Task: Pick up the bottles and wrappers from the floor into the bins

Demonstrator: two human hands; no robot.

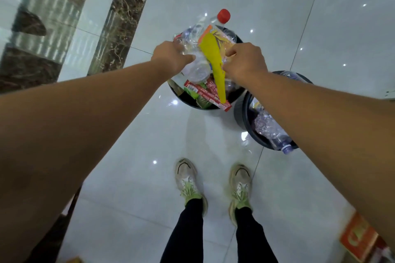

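- A mixed bundle of litter is held between both hands over the mouth of the black bin (192, 105). Whether it already rests on the bin's contents cannot be told.
- The left hand (171, 57) is curled round the clear bottles (197, 68). The right hand (243, 62) is closed on the bundle's other side, beside the yellow wrapper (213, 55).
- The bottles look empty and crumpled, so they are judged light, springy and slick. A squeeze would be expected to dent them rather than lock them, so they are best taken round the waist or neck.
- The red-capped bottle (223, 16) sticks out at the far side and is judged the likeliest to slide free.
- The wrappers are thin and limp. The red wrappers (205, 92) hang over the near rim and could spill onto the floor (149, 134), so a pinch is better suited than a cradle.
- A second bin (240, 115) stands just beside the first, with crushed bottles (269, 128) inside.
- An orange packet (359, 239) lies on the floor behind the right arm, blurred and not yet collected.
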